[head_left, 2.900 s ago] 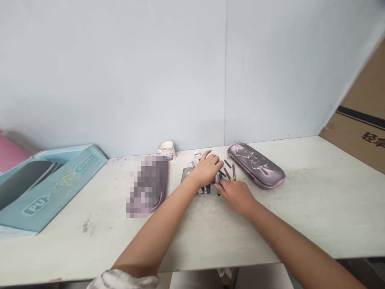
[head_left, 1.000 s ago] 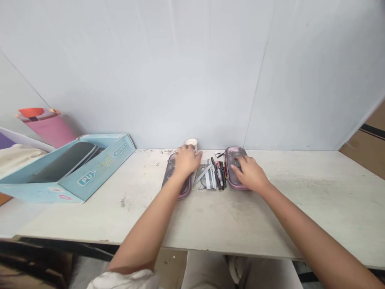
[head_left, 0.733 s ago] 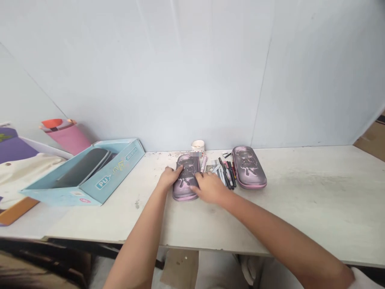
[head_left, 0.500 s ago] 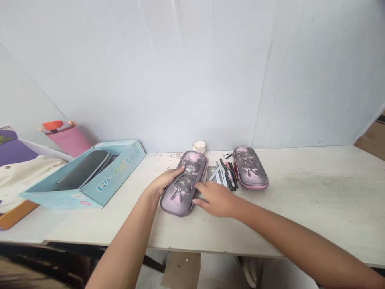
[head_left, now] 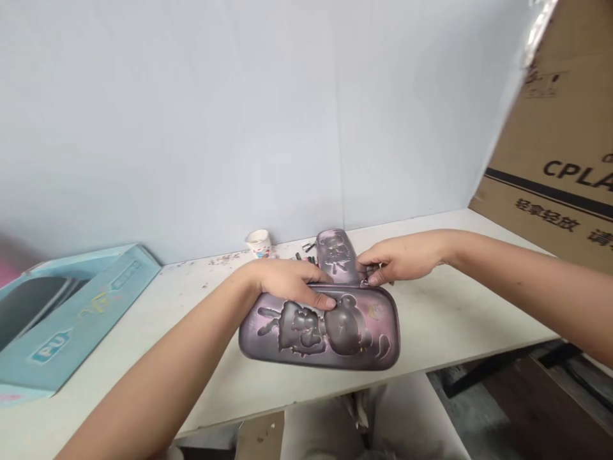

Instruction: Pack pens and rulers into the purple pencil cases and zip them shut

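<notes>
A purple embossed pencil case is lifted above the table's front edge, turned sideways with its raised figure facing me. My left hand grips its top edge, fingers curled over the rim. At the case's upper right, my right hand is closed in a pinch on a small metal piece that looks like the zipper pull. A second purple pencil case lies on the table behind them, with pens beside it, mostly hidden by my left hand.
A small paper cup stands by the blue-grey wall. A light blue open box sits at the left on the white table. A large cardboard carton stands at the right. The floor shows below the table's edge.
The left pencil case came off the table and was turned sideways toward me. My left hand shifted to its top edge, my right hand to its upper right corner. My view swung right.
</notes>
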{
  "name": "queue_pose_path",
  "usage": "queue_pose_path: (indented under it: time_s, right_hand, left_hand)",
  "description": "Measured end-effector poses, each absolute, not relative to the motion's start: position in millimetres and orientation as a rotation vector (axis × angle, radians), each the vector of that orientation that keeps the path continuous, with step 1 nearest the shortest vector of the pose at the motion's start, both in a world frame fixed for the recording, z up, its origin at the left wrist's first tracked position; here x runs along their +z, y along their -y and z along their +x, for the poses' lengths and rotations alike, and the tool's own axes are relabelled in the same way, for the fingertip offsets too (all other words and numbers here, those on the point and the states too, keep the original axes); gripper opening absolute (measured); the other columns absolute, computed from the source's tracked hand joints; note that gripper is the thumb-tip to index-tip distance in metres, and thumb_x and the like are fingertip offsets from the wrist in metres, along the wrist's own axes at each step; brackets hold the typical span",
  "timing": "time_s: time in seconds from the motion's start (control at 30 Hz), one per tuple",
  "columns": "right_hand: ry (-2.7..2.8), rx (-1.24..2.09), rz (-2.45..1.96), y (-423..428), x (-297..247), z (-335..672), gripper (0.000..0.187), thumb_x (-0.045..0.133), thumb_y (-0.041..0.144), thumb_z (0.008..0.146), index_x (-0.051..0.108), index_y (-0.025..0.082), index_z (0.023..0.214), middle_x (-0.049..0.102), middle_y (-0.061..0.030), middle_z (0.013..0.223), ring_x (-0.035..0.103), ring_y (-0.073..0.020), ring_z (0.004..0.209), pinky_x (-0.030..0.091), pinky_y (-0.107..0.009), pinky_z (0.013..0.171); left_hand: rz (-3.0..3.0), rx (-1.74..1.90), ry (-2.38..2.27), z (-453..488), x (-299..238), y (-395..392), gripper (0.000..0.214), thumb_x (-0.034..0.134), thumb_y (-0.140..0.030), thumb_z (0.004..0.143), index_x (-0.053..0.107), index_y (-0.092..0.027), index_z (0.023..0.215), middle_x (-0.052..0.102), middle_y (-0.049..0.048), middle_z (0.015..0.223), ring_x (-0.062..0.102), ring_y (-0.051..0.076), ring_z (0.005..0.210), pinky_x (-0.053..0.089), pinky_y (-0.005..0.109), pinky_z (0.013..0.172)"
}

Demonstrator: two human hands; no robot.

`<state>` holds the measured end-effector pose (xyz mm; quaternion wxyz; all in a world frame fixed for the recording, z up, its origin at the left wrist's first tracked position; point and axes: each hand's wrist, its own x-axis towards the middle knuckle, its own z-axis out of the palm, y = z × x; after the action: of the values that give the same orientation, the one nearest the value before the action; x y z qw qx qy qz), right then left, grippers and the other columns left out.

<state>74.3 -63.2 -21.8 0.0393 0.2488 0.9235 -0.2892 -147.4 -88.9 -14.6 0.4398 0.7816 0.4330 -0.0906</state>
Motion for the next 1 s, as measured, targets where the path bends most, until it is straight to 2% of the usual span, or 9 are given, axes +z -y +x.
queue_pose_path:
  time_s: [0.13, 0.23, 0.3, 0.37, 0.47, 0.6, 0.73, 0.83, 1.0]
  right_hand:
    - [-3.059, 0.072, 1.192, 53, 0, 125, 0.016, 0.051, 0.02, 0.079, 0.066, 0.016, 0.078, 0.064, -0.0036, 0.089, 0.055, -0.0172, 0.089, 0.039, -0.027, 0.068]
    - [-3.076, 0.981, 1.502, 45, 27, 170, 0.06, 0.011, 0.032, 0.088, 0.066, 0.01, 0.087, 0.062, -0.0033, 0.1, 0.051, -0.0185, 0.101, 0.033, -0.03, 0.065]
    - [-2.942, 1.281, 1.691, 45, 34, 194, 0.077, -0.008, 0.028, 0.083, 0.065, 0.005, 0.081, 0.061, -0.0019, 0.102, 0.052, -0.017, 0.098, 0.031, -0.029, 0.062]
    - [-2.859, 1.351, 1.7, 52, 24, 208, 0.064, 0.002, 0.022, 0.087, 0.064, 0.006, 0.08, 0.064, -0.0028, 0.093, 0.057, -0.013, 0.084, 0.029, -0.026, 0.058]
    - [-2.869, 1.219, 1.479, 67, -15, 207, 0.032, 0.029, 0.01, 0.084, 0.061, 0.011, 0.082, 0.063, -0.0049, 0.072, 0.053, -0.0109, 0.059, 0.022, -0.025, 0.05]
    - [-2.904, 1.074, 1.632, 83, -81, 183, 0.027, 0.031, 0.009, 0.083, 0.058, 0.011, 0.076, 0.06, -0.0083, 0.064, 0.051, -0.0143, 0.053, 0.02, -0.027, 0.047]
    - [-2.937, 0.656, 1.889, 85, -130, 181, 0.029, 0.031, 0.008, 0.083, 0.06, 0.012, 0.084, 0.063, -0.0086, 0.072, 0.057, -0.0162, 0.061, 0.03, -0.026, 0.051]
    - [-3.077, 0.043, 1.938, 75, -148, 210, 0.026, 0.036, 0.018, 0.086, 0.06, 0.016, 0.095, 0.067, -0.0077, 0.084, 0.061, -0.0168, 0.071, 0.04, -0.026, 0.059]
    - [-3.067, -1.452, 2.379, 45, -138, 242, 0.044, 0.022, 0.042, 0.092, 0.05, 0.019, 0.116, 0.061, -0.0099, 0.109, 0.061, -0.0151, 0.086, 0.05, -0.032, 0.072]
  left_hand:
    - [2.03, 0.093, -1.282, -104, -2, 68, 0.035, 0.069, -0.045, 0.061, 0.066, -0.017, 0.082, 0.067, -0.0006, 0.075, 0.061, 0.019, 0.075, 0.047, 0.024, 0.07]
    - [1.797, 0.704, -1.176, -77, 1, 46, 0.041, 0.063, -0.044, 0.07, 0.062, -0.013, 0.096, 0.068, 0.0027, 0.084, 0.063, 0.021, 0.081, 0.049, 0.031, 0.077]
    - [1.594, 1.054, -0.998, -57, -1, 28, 0.036, 0.058, -0.04, 0.076, 0.059, -0.011, 0.097, 0.067, 0.0039, 0.081, 0.065, 0.021, 0.08, 0.05, 0.034, 0.078]
    - [1.4, 1.271, -0.871, -33, -5, 11, 0.027, 0.056, -0.035, 0.079, 0.059, -0.011, 0.09, 0.067, 0.0033, 0.077, 0.065, 0.02, 0.082, 0.05, 0.032, 0.079]
    - [1.023, 1.491, -0.737, 10, -13, -9, 0.026, 0.049, -0.038, 0.083, 0.06, -0.014, 0.083, 0.068, 0.0035, 0.078, 0.065, 0.018, 0.086, 0.051, 0.027, 0.081]
    - [0.599, 1.631, -0.62, 69, -33, -13, 0.033, 0.036, -0.039, 0.089, 0.059, -0.016, 0.084, 0.068, 0.002, 0.08, 0.064, 0.014, 0.087, 0.05, 0.024, 0.082]
    - [0.292, 1.529, -0.764, 93, -67, -4, 0.033, 0.036, -0.039, 0.089, 0.06, -0.017, 0.087, 0.068, 0.0011, 0.083, 0.064, 0.013, 0.084, 0.05, 0.026, 0.082]
    - [0.26, 1.456, -0.823, 83, -89, -5, 0.03, 0.038, -0.037, 0.088, 0.06, -0.018, 0.091, 0.068, 0.0006, 0.085, 0.064, 0.013, 0.084, 0.05, 0.026, 0.081]
    - [0.509, 1.184, -0.98, 79, -115, -7, 0.045, 0.042, -0.052, 0.083, 0.06, -0.014, 0.099, 0.068, 0.0074, 0.09, 0.064, 0.017, 0.085, 0.052, 0.029, 0.078]
